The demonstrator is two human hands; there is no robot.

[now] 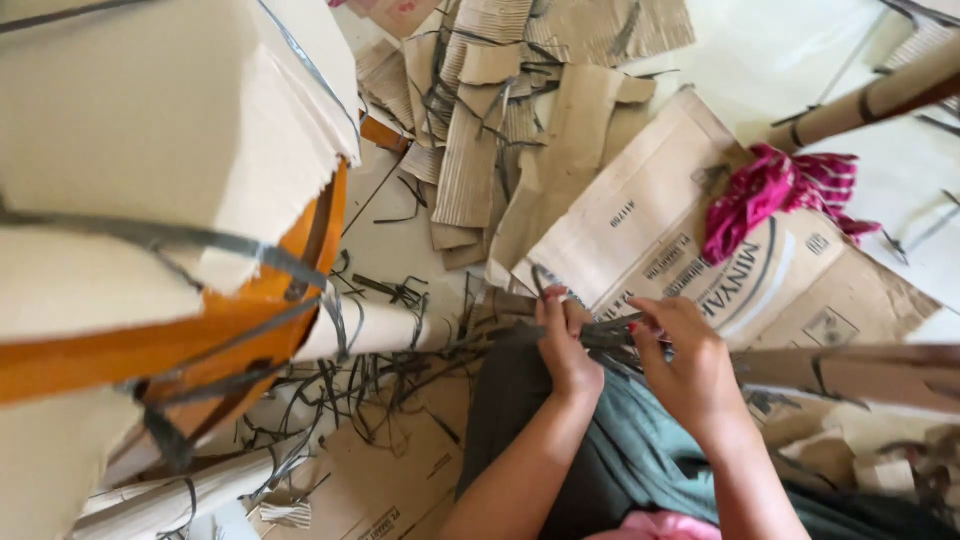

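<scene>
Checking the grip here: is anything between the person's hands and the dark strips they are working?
Nothing visible. The left hand and right hand both already grasp the bundle of dark strips, fingers closed directly on it, above the lap.

Pink cloth on flattened carton; torn cardboard pieces beyond

We count two hands, one pink cloth, perhaps four cardboard tubes, and many dark strips.
</scene>
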